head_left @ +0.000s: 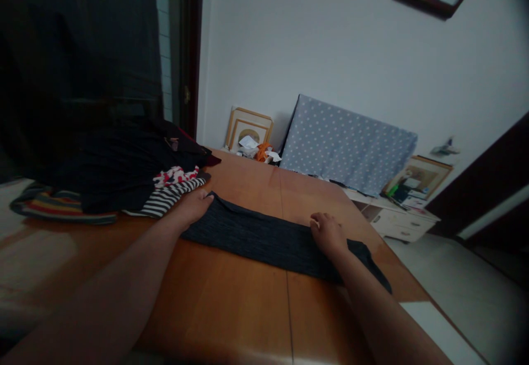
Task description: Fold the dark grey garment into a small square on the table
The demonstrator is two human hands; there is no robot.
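The dark grey garment (256, 232) lies long and narrow in the middle of the wooden table (231, 310), flat across the seam (288, 315) in its top. With my left hand (197, 208) I pinch the garment's far left corner, thumb uppermost. My right hand (329, 236) is over the garment towards the table's right side, fingers bent at the cloth's far edge; I cannot tell whether they pinch it or only rest there. On the table's left part, just beside my left hand, sits a heap of dark clothes (115, 158), with a black-and-white striped piece (165, 196) and a red-and-white piece (176, 176) at its right side. Beyond the table's far edge stand a polka-dotted cloth (347, 139) and a gold-framed picture (250, 117); past its right edge is a white cabinet (399, 224).
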